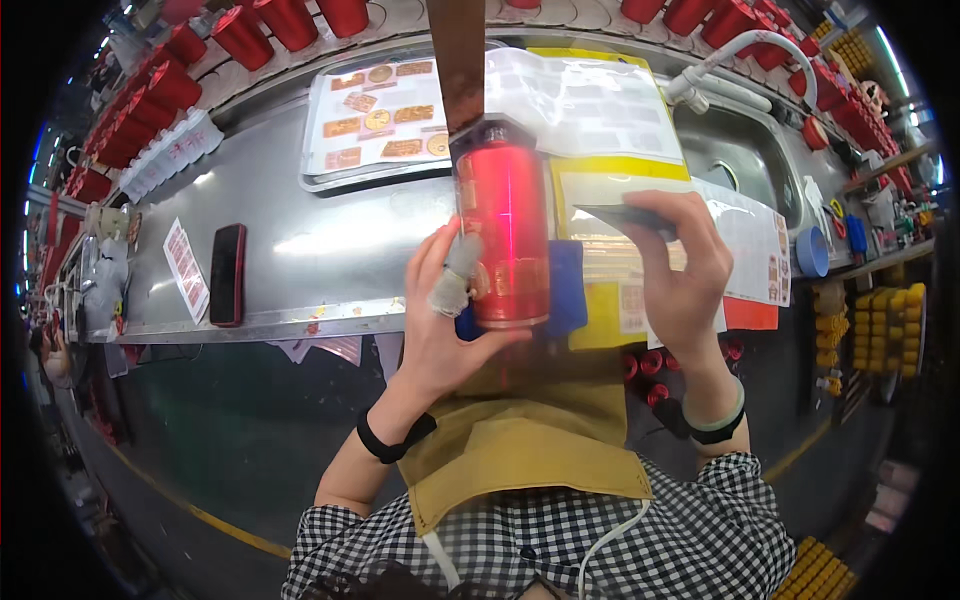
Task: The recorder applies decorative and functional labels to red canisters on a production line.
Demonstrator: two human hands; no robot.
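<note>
My left hand (440,300) grips a glossy red cylinder (510,225) with gold decals on its side. The fingers lie along its left side and the thumb goes under its lower end. One finger is wrapped in a grey cloth cover (458,275). A bright thin line with a short cross mark runs down the cylinder's front. To the right of it, my right hand (685,265) pinches a thin dark pointed tool (632,215), whose exact kind I cannot make out. Its tip points left toward the cylinder, apart from it. Behind lies a tray (312,180) with a sheet of gold decals.
A brown upright bar (456,60) stands behind the cylinder. Yellow-edged plastic sleeves (585,110) cover the bench, beside a sink (745,150) with a white faucet (745,42). A phone (228,275) and a paper strip (186,268) lie left. Red cups (243,38) line the back.
</note>
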